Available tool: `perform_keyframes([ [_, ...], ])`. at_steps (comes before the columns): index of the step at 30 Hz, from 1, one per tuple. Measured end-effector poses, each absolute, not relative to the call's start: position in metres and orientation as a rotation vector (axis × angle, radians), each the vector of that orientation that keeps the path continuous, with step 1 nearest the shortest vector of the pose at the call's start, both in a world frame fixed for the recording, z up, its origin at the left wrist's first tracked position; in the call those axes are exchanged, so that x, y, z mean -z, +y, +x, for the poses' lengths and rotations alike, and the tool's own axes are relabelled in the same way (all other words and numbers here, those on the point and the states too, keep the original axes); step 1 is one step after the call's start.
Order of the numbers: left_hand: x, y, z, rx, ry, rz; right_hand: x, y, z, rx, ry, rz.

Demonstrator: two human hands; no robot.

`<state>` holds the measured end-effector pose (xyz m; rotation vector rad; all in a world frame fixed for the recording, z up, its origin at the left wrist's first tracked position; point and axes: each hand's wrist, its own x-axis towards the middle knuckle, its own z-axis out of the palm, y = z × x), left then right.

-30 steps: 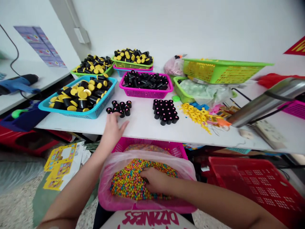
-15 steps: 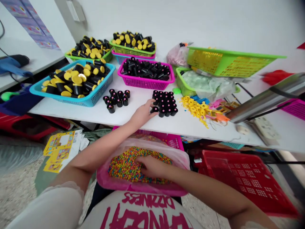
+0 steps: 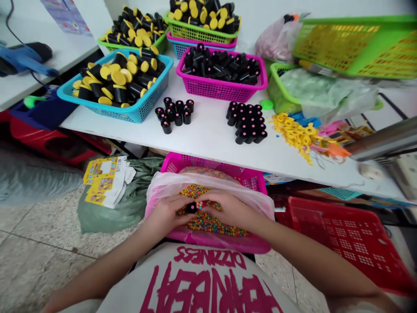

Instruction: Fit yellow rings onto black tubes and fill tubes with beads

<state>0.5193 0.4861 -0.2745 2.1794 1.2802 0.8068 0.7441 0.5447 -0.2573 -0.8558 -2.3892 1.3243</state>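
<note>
Over a pink basket lined with a clear bag, my left hand (image 3: 170, 213) holds a small black container (image 3: 192, 208) with a pink dot on it. Close beside the container, my right hand (image 3: 224, 208) has its fingers curled round some small colored balls at the container's edge. Many multicolored balls (image 3: 215, 224) lie in the bag below both hands. On the white table stand two groups of black containers, one at the left (image 3: 177, 114) and a tighter one at the right (image 3: 250, 122).
Behind stand a blue basket (image 3: 140, 111) of black containers with yellow lids and a magenta basket (image 3: 221, 89) of black ones. Yellow plastic pieces (image 3: 291, 130) lie at the right. A red crate (image 3: 355, 234) sits below the table at the right.
My left hand has come down from the right-hand group to the ball basket with a black container. My right hand has lifted out of the balls and met it. The view has tilted down.
</note>
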Motion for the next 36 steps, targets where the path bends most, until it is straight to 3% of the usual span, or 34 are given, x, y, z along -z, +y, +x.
perform_keyframes([
  [5,0.276,0.483,0.524,-0.779,1.297,2.099,0.246,0.536,0.737,-1.09,-2.535,-0.872],
  [19,0.273,0.485,0.524,-0.792,1.266,1.984,0.221,0.519,0.739,-1.006,-2.673,-0.993],
  [25,0.27,0.49,0.522,-0.772,1.339,1.962,0.244,0.528,0.768,-0.694,-2.714,-0.981],
  [31,0.245,0.51,0.513,-0.853,1.39,1.948,0.266,0.526,0.77,-0.838,-2.918,-1.267],
  [36,0.216,0.559,0.473,-1.056,1.821,1.866,0.292,0.524,0.754,-0.777,-3.071,-1.352],
])
